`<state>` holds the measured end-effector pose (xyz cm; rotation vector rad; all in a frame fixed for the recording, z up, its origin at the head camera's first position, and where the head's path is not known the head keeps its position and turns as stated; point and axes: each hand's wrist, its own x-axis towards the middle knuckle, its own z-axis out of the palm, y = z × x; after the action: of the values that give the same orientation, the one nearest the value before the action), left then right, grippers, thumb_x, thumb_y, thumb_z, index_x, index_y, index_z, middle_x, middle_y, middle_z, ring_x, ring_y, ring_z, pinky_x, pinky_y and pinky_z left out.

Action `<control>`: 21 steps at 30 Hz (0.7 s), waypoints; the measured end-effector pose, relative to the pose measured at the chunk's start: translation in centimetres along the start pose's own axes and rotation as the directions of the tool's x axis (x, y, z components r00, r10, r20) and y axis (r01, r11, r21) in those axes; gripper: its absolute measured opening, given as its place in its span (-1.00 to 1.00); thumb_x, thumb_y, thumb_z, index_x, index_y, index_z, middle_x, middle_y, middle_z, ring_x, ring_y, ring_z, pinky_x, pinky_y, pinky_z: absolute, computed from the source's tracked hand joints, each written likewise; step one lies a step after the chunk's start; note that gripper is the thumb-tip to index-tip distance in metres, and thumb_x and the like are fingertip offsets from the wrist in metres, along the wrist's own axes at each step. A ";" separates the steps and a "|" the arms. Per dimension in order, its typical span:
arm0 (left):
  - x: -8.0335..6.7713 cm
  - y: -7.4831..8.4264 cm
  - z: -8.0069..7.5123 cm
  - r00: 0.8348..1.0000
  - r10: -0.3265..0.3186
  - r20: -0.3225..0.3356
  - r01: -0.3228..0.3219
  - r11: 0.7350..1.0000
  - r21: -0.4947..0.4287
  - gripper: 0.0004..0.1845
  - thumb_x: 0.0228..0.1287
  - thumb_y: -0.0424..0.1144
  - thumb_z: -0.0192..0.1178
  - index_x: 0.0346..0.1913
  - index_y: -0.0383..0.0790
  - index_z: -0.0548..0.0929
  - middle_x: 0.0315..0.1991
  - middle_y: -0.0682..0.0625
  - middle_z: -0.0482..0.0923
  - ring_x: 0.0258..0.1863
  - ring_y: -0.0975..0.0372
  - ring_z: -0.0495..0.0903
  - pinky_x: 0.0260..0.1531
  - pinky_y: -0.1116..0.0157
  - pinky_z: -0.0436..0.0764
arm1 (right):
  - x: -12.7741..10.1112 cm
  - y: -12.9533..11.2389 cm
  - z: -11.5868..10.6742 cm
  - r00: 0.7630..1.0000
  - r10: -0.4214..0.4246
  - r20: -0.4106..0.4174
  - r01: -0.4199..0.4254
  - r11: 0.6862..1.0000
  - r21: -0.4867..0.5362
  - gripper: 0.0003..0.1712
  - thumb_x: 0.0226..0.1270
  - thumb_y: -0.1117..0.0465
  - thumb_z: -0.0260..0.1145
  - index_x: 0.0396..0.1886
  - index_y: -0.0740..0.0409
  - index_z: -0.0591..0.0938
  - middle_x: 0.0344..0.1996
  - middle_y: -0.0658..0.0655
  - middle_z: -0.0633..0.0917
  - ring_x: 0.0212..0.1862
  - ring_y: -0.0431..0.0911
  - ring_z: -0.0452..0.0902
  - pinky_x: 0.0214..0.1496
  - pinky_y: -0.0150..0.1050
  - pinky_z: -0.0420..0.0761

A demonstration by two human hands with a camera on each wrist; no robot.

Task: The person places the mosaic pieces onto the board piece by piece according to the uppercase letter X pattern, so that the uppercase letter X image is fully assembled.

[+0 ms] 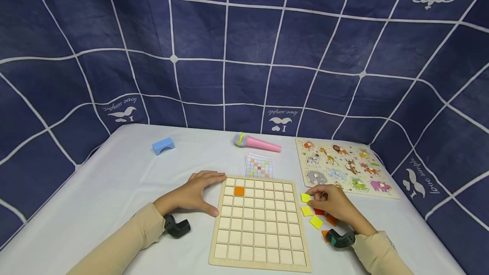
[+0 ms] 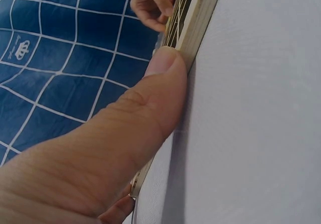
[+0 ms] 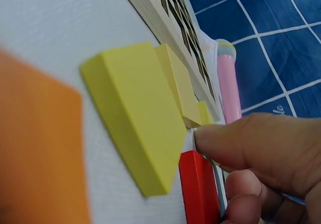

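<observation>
Currently, my left hand [image 1: 195, 193] is spread, thumb and fingertips touching the left edge of the board [image 1: 259, 215]; an orange tile [image 1: 239, 191] sits near its far left corner; my right hand [image 1: 333, 202] is almost closed, pinching a yellow tile [image 1: 305, 197] just beside the board's right edge; two more yellow tiles [image 1: 316, 222] lie nearer me, with a red tile [image 1: 319, 211] beside them; a card [image 1: 259, 166] lies beyond the board.

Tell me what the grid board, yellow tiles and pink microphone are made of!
The grid board looks like unpainted wood, pale and matte, with streaky lines along its edge. The yellow tiles seem wooden with smooth, even paint, though plastic is possible. The pink microphone is probably smooth plastic, given its evenly coloured handle.
</observation>
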<state>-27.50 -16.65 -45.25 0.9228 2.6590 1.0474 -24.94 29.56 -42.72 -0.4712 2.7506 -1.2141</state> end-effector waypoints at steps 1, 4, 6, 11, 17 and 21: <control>0.0 0.0 0.0 1.000 -0.001 0.001 0.001 1.000 0.000 0.17 -0.09 0.10 0.75 0.60 -0.25 0.45 0.60 -0.19 0.38 0.60 -0.22 0.20 0.48 -0.38 0.05 | 0.0 0.0 0.0 1.000 -0.007 0.000 0.007 1.000 -0.004 -0.74 0.34 0.33 0.57 -0.04 0.35 0.78 -0.46 -0.03 0.58 -0.56 -0.25 0.38 -0.52 -0.37 0.47; 0.0 -0.1 -0.1 1.000 -0.004 0.002 0.004 1.000 0.000 0.17 -0.09 0.10 0.75 0.60 -0.24 0.44 0.60 -0.19 0.37 0.60 -0.22 0.20 0.48 -0.38 0.05 | 0.1 -0.2 -0.1 1.000 -0.025 -0.011 0.025 1.000 -0.013 -0.76 0.32 0.32 0.59 -0.07 0.32 0.79 -0.46 -0.03 0.57 -0.55 -0.26 0.37 -0.52 -0.37 0.45; 0.0 -0.1 -0.1 1.000 -0.005 0.003 0.005 1.000 -0.001 0.17 -0.09 0.09 0.75 0.60 -0.24 0.44 0.60 -0.19 0.37 0.60 -0.22 0.19 0.48 -0.38 0.05 | 0.2 -0.4 -0.1 0.999 -0.038 -0.016 0.038 0.999 -0.013 -0.77 0.31 0.33 0.60 -0.09 0.32 0.79 -0.46 -0.02 0.57 -0.54 -0.26 0.36 -0.52 -0.38 0.42; -0.1 0.0 -0.1 1.000 -0.009 0.004 0.009 1.000 -0.006 0.18 -0.09 0.10 0.76 0.60 -0.25 0.44 0.60 -0.19 0.37 0.60 -0.23 0.19 0.49 -0.39 0.02 | 0.1 -0.9 0.0 0.999 -0.040 -0.014 0.040 0.999 0.005 -0.76 0.30 0.35 0.59 -0.08 0.35 0.78 -0.47 0.00 0.57 -0.55 -0.28 0.34 -0.53 -0.38 0.37; -0.1 0.0 -0.1 1.000 -0.008 -0.001 0.008 1.000 -0.013 0.18 -0.11 0.09 0.76 0.60 -0.25 0.45 0.60 -0.19 0.38 0.60 -0.23 0.19 0.50 -0.39 0.02 | 0.2 -1.2 0.2 0.999 -0.044 -0.015 0.043 0.999 -0.020 -0.78 0.30 0.34 0.59 -0.10 0.32 0.79 -0.47 -0.02 0.57 -0.52 -0.27 0.35 -0.51 -0.39 0.35; 0.0 0.0 0.0 1.000 -0.004 -0.002 0.004 1.000 -0.010 0.17 -0.11 0.09 0.76 0.60 -0.24 0.45 0.60 -0.19 0.38 0.60 -0.23 0.20 0.50 -0.39 0.02 | 0.3 -1.4 0.3 0.999 -0.035 -0.016 0.034 0.999 -0.034 -0.79 0.30 0.33 0.59 -0.11 0.28 0.80 -0.47 -0.04 0.57 -0.50 -0.26 0.37 -0.50 -0.39 0.36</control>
<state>-27.51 -16.69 -45.25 0.9149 2.6536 1.0601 -24.82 28.37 -41.92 -0.5165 2.7922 -1.1863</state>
